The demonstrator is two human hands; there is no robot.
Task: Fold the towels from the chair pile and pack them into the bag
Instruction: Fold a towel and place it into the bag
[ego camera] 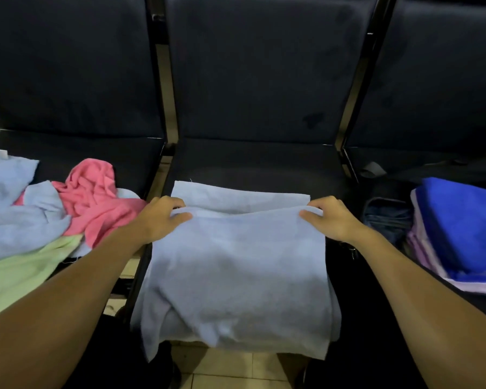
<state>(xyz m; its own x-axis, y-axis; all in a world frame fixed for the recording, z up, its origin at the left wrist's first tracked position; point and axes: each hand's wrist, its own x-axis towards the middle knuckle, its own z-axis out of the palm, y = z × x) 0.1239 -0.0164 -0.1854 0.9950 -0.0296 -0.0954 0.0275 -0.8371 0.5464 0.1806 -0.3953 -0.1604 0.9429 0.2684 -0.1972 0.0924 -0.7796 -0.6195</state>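
Note:
A light blue towel (236, 265) lies spread over the middle chair seat, its near part hanging over the front edge. My left hand (160, 217) pinches the left corner of its folded-over layer, and my right hand (330, 217) pinches the right corner. Both corners sit a little short of the towel's far edge. On the left chair lies the loose pile: a pink towel (96, 192), pale blue towels (14, 214) and a green towel (23, 273). On the right chair, a dark bag (387, 217) holds folded towels, a bright blue one (466, 223) on top of lilac ones.
Three dark padded chairs stand side by side, with metal frame posts (166, 88) between the backs. The back part of the middle seat (253, 164) is bare. Tiled floor (230, 369) shows below the seat's front edge.

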